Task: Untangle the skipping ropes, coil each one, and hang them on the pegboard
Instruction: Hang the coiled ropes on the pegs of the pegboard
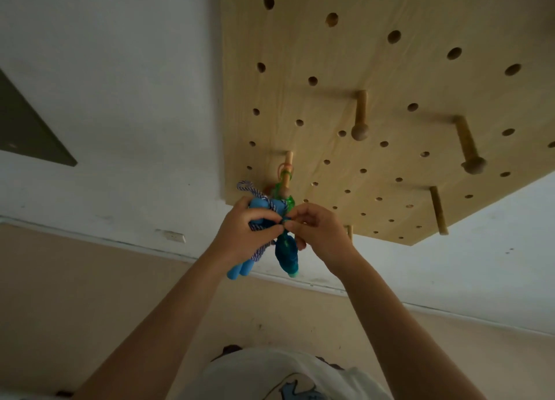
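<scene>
A wooden pegboard point(390, 99) hangs on the white wall. From its lower left peg point(287, 171) a green rope point(283, 186) hangs, its teal handles point(286, 255) dangling below. My left hand point(246, 231) grips a coiled blue-and-white rope point(249, 189) with light blue foam handles point(240, 270), just under that peg. My right hand point(318, 228) meets the left at the fingertips and pinches the rope strand between them.
Two knobbed pegs point(360, 120) point(468, 147) stick out of the board further right, and plain dowels point(438, 210) stand near its lower edge. A dark panel point(27, 129) sits on the wall at left. Beige floor lies below.
</scene>
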### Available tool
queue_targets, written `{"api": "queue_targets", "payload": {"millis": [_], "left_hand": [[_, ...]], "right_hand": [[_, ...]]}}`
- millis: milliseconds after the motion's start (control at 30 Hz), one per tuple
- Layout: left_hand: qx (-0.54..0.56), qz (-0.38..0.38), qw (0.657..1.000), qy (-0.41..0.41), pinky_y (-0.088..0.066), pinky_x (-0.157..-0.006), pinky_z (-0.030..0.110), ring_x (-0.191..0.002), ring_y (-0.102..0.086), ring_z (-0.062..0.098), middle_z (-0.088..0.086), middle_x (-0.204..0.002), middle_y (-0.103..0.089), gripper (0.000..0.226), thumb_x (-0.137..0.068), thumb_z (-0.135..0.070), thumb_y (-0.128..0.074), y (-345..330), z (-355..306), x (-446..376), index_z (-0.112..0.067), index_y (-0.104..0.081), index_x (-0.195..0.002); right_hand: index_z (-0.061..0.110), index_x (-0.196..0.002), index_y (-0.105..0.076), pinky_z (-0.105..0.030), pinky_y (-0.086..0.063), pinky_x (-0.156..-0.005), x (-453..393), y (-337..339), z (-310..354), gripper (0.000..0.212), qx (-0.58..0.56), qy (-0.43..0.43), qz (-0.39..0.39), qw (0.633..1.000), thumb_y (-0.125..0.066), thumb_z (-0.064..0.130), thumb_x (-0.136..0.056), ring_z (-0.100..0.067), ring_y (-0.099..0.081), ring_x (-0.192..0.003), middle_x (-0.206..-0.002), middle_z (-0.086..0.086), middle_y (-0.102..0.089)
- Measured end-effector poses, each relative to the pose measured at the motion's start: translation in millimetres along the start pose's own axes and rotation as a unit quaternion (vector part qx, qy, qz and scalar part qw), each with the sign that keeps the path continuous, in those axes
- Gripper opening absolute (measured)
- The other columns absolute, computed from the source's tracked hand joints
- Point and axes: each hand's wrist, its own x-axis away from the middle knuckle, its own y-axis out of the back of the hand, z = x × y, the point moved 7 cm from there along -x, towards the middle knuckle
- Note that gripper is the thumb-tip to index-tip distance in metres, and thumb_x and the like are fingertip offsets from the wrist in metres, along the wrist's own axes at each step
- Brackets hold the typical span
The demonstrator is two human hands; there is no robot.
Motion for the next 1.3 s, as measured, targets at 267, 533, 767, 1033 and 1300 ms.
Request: {"api": "queue_targets", "payload": {"millis": [267,533,767,1033,1300], "left_hand": [[-0.002,0.035,0.999,0.005,-0.039,-0.078,0.000,-0.098,-0.056,-0.003,-0.007,-0.109,-0.055,0.023,-0.078,-0.030,-0.083,-41,-35,10,-0.045,-0.067,-0.080],[-0.073,0.118,0.990,-0.021,-0.047,-0.081,0.021,-0.096,-0.057,0.007,-0.004,-0.105,-0.054,0.016,-0.077,-0.037,-0.082,-131,-81,-16,-0.041,-0.067,-0.076],[-0.137,0.087,0.986,-0.033,-0.042,-0.072,0.014,-0.098,-0.054,0.011,-0.003,-0.107,-0.050,0.011,-0.084,-0.037,-0.076,-228,-106,-24,-0.040,-0.066,-0.081],[-0.102,0.046,0.994,0.008,-0.040,-0.082,0.013,-0.102,-0.054,0.010,-0.001,-0.110,-0.052,0.013,-0.083,-0.033,-0.079,-285,-111,-31,-0.041,-0.069,-0.084],[-0.090,-0.038,0.995,0.035,-0.034,-0.078,0.001,-0.099,-0.053,0.009,-0.001,-0.111,-0.049,0.010,-0.084,-0.027,-0.079,-284,-110,-36,-0.034,-0.071,-0.086]], "right_hand": [[0.006,-0.085,-0.066,-0.022,-0.051,-0.064,35,44,3,0.009,-0.085,0.037,-0.044,0.995,-0.062,0.001,-0.092,-0.012,-0.057,-0.063,-0.071,-0.006,-0.062],[0.008,-0.088,-0.063,-0.029,-0.054,-0.064,68,134,-6,0.013,-0.084,0.074,-0.135,0.985,-0.058,-0.002,-0.094,-0.017,-0.059,-0.064,-0.071,-0.008,-0.064],[0.004,-0.091,-0.067,-0.027,-0.054,-0.067,91,222,-58,0.007,-0.083,0.004,-0.214,0.973,-0.070,0.011,-0.090,-0.010,-0.063,-0.066,-0.074,-0.005,-0.070],[0.014,-0.084,-0.072,-0.032,-0.054,-0.071,85,286,-81,0.005,-0.066,-0.011,-0.208,0.976,-0.071,0.015,-0.088,-0.009,-0.062,-0.068,-0.071,0.002,-0.069],[0.015,-0.085,-0.070,-0.018,-0.053,-0.061,69,293,-75,0.008,-0.097,0.020,-0.192,0.976,-0.067,0.010,-0.091,-0.003,-0.060,-0.059,-0.068,0.001,-0.068]]}}
